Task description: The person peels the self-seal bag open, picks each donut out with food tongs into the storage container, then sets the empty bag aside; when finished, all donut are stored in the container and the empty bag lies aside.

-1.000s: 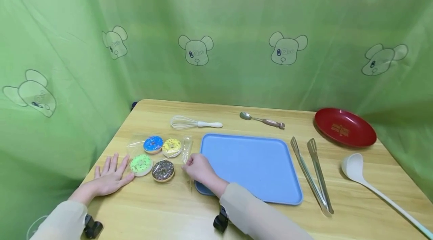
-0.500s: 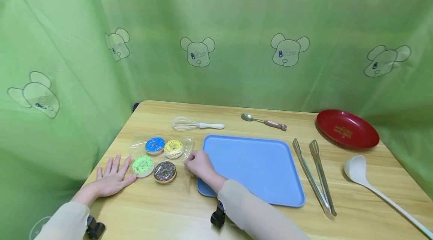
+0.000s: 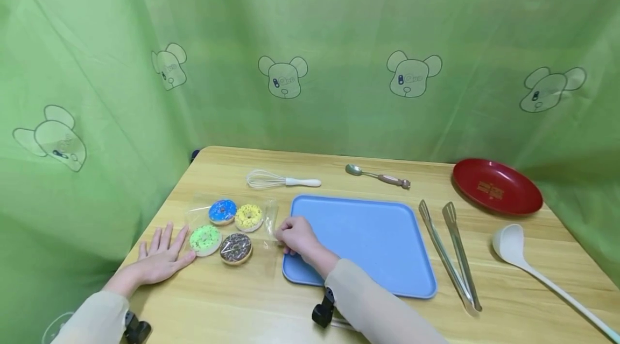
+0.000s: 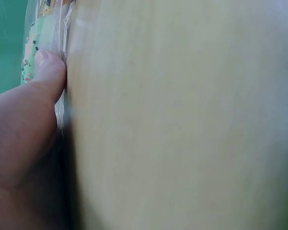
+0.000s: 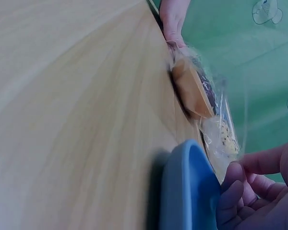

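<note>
Four-sided spacing holds the toy donuts in a clear plastic bag on the table: a blue one, a yellow one, a green one and a chocolate one. My left hand lies with its fingers spread at the bag's left side. In the left wrist view its thumb presses on the bag beside the green donut. My right hand pinches the bag's right edge between thumb and fingers, above the left rim of a blue tray. The right wrist view shows the plastic stretched toward those fingertips.
Behind lie a white whisk and a spoon. Metal tongs, a red plate and a white ladle are to the right. Beneath the right forearm, a thin metal utensil is mostly hidden. Green curtains surround the table.
My right hand has shifted a little to the right, over the tray's left rim, still pinching the bag's edge. The left hand stays in place.
</note>
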A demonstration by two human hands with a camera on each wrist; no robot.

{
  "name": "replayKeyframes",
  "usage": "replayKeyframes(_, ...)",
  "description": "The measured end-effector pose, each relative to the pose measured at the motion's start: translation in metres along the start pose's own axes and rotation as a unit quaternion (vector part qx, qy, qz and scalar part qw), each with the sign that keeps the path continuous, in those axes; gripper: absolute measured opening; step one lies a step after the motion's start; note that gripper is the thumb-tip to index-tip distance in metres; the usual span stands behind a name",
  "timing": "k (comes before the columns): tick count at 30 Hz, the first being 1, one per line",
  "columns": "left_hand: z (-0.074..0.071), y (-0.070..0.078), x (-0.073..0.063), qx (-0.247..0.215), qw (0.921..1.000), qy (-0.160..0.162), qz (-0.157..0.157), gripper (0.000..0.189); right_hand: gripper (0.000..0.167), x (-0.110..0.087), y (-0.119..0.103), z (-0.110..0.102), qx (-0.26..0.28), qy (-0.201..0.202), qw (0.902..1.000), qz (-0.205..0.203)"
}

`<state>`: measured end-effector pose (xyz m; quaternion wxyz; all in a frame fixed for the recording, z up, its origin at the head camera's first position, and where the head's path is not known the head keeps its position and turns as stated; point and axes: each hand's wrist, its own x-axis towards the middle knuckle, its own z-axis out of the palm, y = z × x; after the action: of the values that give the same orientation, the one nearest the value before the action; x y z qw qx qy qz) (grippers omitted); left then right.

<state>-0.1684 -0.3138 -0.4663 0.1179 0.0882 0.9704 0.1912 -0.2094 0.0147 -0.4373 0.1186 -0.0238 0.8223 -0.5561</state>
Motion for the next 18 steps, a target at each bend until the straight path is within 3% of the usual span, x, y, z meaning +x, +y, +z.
replayKeyframes(12, 0.009, -0.016, 0.007, 0.001, 0.9999, 0.010, 0.005, 0.082, 0.008, -0.005, 0.011, -0.012, 0.044, -0.026, 0.9987, 0.005)
replayKeyframes(18, 0.010, -0.016, 0.007, -0.006, 0.9999, 0.009, 0.008, 0.084, 0.011, -0.007, 0.012, -0.015, 0.018, -0.034, 0.9993, 0.001)
